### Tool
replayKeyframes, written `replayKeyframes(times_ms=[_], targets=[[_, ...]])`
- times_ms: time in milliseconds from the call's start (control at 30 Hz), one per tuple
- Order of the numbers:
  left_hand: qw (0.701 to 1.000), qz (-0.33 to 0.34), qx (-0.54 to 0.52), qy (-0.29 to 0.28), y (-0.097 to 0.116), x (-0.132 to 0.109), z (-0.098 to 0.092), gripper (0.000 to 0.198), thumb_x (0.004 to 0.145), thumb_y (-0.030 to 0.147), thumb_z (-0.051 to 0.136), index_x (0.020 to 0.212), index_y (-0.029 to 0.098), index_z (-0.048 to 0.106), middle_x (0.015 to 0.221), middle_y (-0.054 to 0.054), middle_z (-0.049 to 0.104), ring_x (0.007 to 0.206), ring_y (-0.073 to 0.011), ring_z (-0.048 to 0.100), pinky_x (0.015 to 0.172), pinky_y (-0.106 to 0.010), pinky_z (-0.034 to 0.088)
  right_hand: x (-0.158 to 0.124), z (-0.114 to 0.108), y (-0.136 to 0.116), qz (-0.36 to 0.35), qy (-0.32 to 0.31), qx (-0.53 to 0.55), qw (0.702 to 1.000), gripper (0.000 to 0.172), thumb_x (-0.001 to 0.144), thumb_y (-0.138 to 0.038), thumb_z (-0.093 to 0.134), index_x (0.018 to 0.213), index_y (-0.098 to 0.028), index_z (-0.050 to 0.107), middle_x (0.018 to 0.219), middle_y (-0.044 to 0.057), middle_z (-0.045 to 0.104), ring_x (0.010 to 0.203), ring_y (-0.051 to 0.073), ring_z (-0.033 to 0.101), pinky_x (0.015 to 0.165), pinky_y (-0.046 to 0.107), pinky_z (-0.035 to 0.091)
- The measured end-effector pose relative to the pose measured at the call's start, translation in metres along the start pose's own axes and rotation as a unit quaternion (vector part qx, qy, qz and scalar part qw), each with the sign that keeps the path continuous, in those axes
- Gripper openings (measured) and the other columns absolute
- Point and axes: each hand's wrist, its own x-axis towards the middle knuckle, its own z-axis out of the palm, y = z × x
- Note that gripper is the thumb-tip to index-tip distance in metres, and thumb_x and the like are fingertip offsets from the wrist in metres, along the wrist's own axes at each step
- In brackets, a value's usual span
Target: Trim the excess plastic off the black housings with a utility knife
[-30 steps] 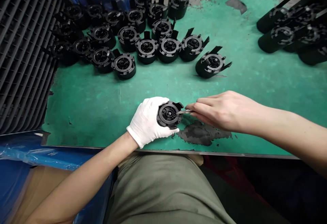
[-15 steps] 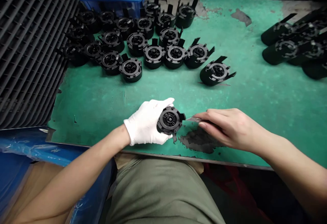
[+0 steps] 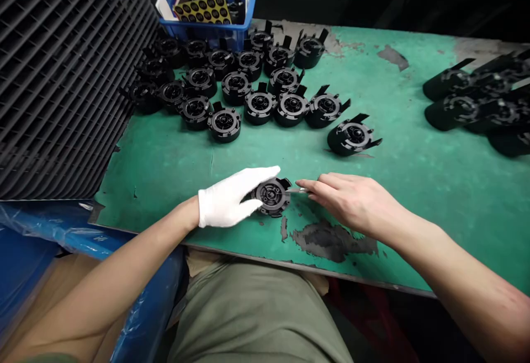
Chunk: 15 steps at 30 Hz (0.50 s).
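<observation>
My left hand (image 3: 229, 197), in a white glove, grips a round black plastic housing (image 3: 271, 196) by its left side, thumb in front and fingers behind. The housing's ringed face, with a hub at the centre, is turned up toward me. My bare right hand (image 3: 348, 197) pinches a small thin metal blade (image 3: 296, 190), most of which the fingers hide. The blade's tip meets the right part of the housing's rim. Farther back, a similar housing with upright tabs (image 3: 351, 135) lies tilted on the green table (image 3: 397, 126).
Several black housings (image 3: 223, 124) stand in rows at the back left. Behind them is a blue bin (image 3: 215, 33) with a yellow sticker sheet (image 3: 202, 11). Black ribbed racks (image 3: 62, 87) rise at the left. Black cylinders (image 3: 449, 112) cluster at the right. A worn patch (image 3: 331, 240) marks the table's front.
The housing has turned in my left hand and sits lower in its grip. The blade has moved from a protruding tab to the rim's right part. My view has tilted slightly upward.
</observation>
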Motion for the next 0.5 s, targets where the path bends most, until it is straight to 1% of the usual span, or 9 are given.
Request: replayKeyframes(times_ms=[33,67,100,167,233,300,367,433,500], targets=[[1.000,-0.007,-0.007,0.017,-0.001,-0.001,0.000,0.075,0.109,0.036,0.063,0.176,0.027,0.031,0.178,-0.016,0.045,0.165,-0.0339,0.047,0.137,-0.057,0.042,0.001,0.000,0.000,-0.003,0.000,-0.007,1.000,0.028,0.118,-0.024,0.049,0.137,-0.015,0.068,0.084,0.000,0.065,0.073,0.016,0.063,0.065,0.030,0.040],[0.999,-0.019,-0.011,0.034,-0.002,-0.001,0.001,0.079,0.106,0.042,0.069,0.175,0.025,0.033,0.177,-0.017,0.046,0.164,-0.0355,0.048,0.137,-0.057,0.042,0.002,0.001,-0.002,0.000,0.001,-0.009,1.000,0.028,0.118,-0.025,0.049,0.135,-0.015,0.068,0.083,0.000,0.066,0.072,0.016,0.063,0.064,0.030,0.039],[0.998,-0.031,-0.011,0.048,-0.003,0.000,0.004,0.089,0.100,0.050,0.078,0.174,0.023,0.035,0.175,-0.019,0.049,0.162,-0.0380,0.050,0.136,-0.058,0.044,0.002,0.002,-0.004,0.006,0.000,-0.009,1.000,0.029,0.119,-0.027,0.048,0.134,-0.014,0.068,0.083,0.000,0.066,0.071,0.015,0.063,0.063,0.030,0.038],[0.997,-0.047,-0.002,0.067,-0.004,0.003,0.013,0.112,0.082,0.064,0.094,0.170,0.022,0.041,0.169,-0.022,0.055,0.157,-0.0432,0.055,0.133,-0.061,0.047,0.001,0.005,-0.011,0.024,-0.007,-0.007,1.000,0.030,0.119,-0.030,0.045,0.130,-0.014,0.069,0.083,0.001,0.068,0.069,0.015,0.063,0.062,0.031,0.036],[0.996,-0.052,0.013,0.075,-0.005,0.007,0.020,0.123,0.068,0.066,0.103,0.167,0.022,0.045,0.164,-0.022,0.061,0.151,-0.0452,0.061,0.129,-0.063,0.050,-0.001,0.007,-0.020,0.043,-0.020,-0.009,0.999,0.032,0.120,-0.031,0.043,0.128,-0.015,0.069,0.083,0.001,0.069,0.068,0.015,0.064,0.060,0.032,0.032],[0.996,-0.049,0.025,0.075,-0.007,0.011,0.024,0.123,0.063,0.062,0.106,0.164,0.022,0.049,0.159,-0.021,0.065,0.146,-0.0448,0.065,0.126,-0.061,0.053,-0.002,0.008,-0.028,0.058,-0.032,-0.019,0.998,0.031,0.120,-0.031,0.043,0.126,-0.016,0.069,0.080,0.001,0.068,0.065,0.015,0.061,0.058,0.034,0.028],[0.996,-0.044,0.034,0.075,-0.009,0.013,0.024,0.120,0.062,0.057,0.107,0.162,0.021,0.051,0.156,-0.020,0.067,0.144,-0.0439,0.067,0.124,-0.060,0.054,-0.003,0.008,-0.034,0.068,-0.043,-0.031,0.996,0.029,0.119,-0.031,0.044,0.121,-0.017,0.069,0.077,0.000,0.064,0.061,0.015,0.057,0.057,0.035,0.024],[0.996,-0.036,0.037,0.069,-0.011,0.013,0.022,0.116,0.063,0.054,0.108,0.160,0.021,0.053,0.156,-0.020,0.067,0.144,-0.0431,0.067,0.124,-0.059,0.055,-0.003,0.007,-0.035,0.064,-0.056,-0.036,0.996,0.026,0.118,-0.029,0.045,0.119,-0.018,0.069,0.075,-0.001,0.061,0.058,0.014,0.052,0.056,0.036,0.021],[0.997,-0.031,0.039,0.060,-0.012,0.013,0.020,0.113,0.064,0.051,0.108,0.159,0.022,0.053,0.157,-0.019,0.067,0.145,-0.0422,0.067,0.125,-0.058,0.054,-0.002,0.006,-0.028,0.045,-0.064,-0.030,0.996,0.025,0.116,-0.025,0.045,0.119,-0.018,0.068,0.076,-0.001,0.061,0.059,0.014,0.050,0.056,0.036,0.022]])
